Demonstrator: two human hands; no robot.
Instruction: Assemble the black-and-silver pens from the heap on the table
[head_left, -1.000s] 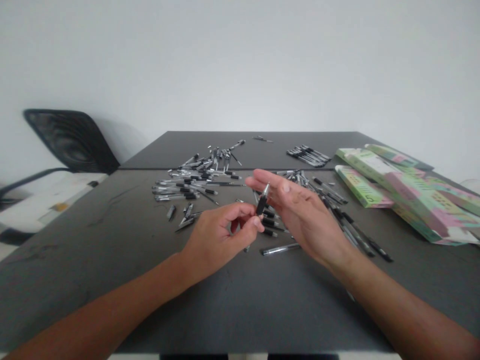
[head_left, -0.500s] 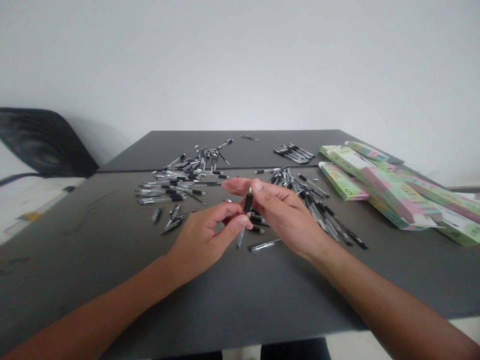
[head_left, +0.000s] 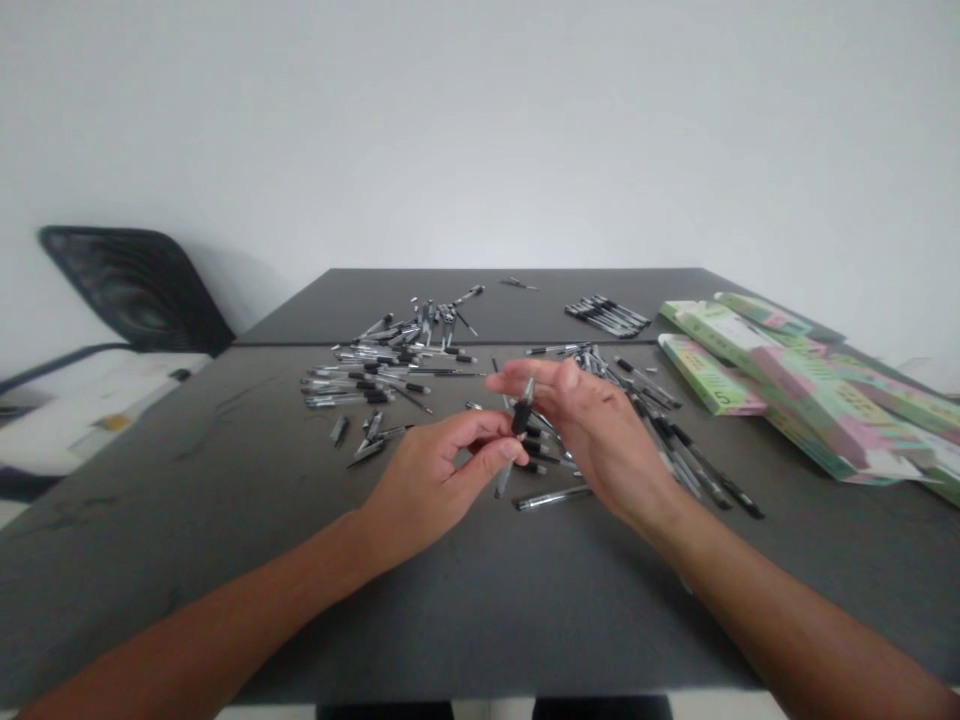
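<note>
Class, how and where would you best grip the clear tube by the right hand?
Probably pinch the clear tube at its visible middle, from above and the near side: it's slim and crosswise, pens lie beyond, and the right hand hides its right end.

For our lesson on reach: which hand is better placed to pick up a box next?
Probably the right hand, which is nearer the boxes on that side; the left hand grips a pen.

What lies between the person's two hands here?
In the head view, a black-gripped pen, tip up, pinched by the left hand; loose pens lie on the table below.
</note>
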